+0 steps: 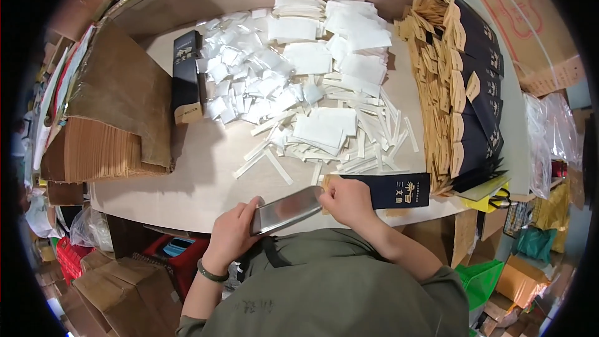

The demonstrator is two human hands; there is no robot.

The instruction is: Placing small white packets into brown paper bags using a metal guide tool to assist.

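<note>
My left hand (232,232) grips the near end of a shiny silver foil pouch (288,208) at the table's front edge. My right hand (348,201) pinches the pouch's other end, fingers closed at its opening. Just right of that hand lies a flat dark navy paper box (394,191) with a gold emblem. Beyond my hands spreads a heap of white sachets and paper strips (299,81).
A long row of folded navy and kraft boxes (465,87) runs along the table's right side. An upright dark box (187,78) stands at left beside stacked brown cardboard sheets (106,131). Cartons, a red crate (171,253) and bags crowd the floor.
</note>
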